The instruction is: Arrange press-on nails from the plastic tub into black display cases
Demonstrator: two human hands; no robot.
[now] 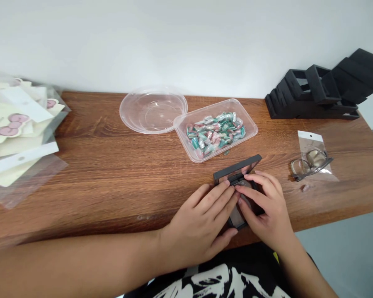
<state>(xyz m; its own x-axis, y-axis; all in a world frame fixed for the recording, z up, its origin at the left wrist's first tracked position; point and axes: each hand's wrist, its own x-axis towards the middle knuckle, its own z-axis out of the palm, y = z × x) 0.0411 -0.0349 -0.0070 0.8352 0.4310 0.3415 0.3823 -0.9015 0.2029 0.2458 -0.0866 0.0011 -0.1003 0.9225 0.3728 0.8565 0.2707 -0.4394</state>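
Observation:
A black case (236, 167) stands with its lid raised near the table's front edge; a clear window shows in the lid. My left hand (202, 221) lies over the case's left side, fingers stretched towards its hinge, thumb at the lower edge. My right hand (267, 207) reaches in from the right, its thumb and index finger close together over the inside of the case. Whatever they may pinch is too small to make out. Behind the case, a clear rectangular tub (251, 130) holds many green, pink and silvery press-on nail pieces.
A round clear container (153, 109) touches the tub. Bags with cards (21, 136) pile up at the left. Black cases (317, 89) are stacked at the back right. Glasses (311, 163) rest on a clear bag (311, 138), with a small brownish piece (304, 188) nearby.

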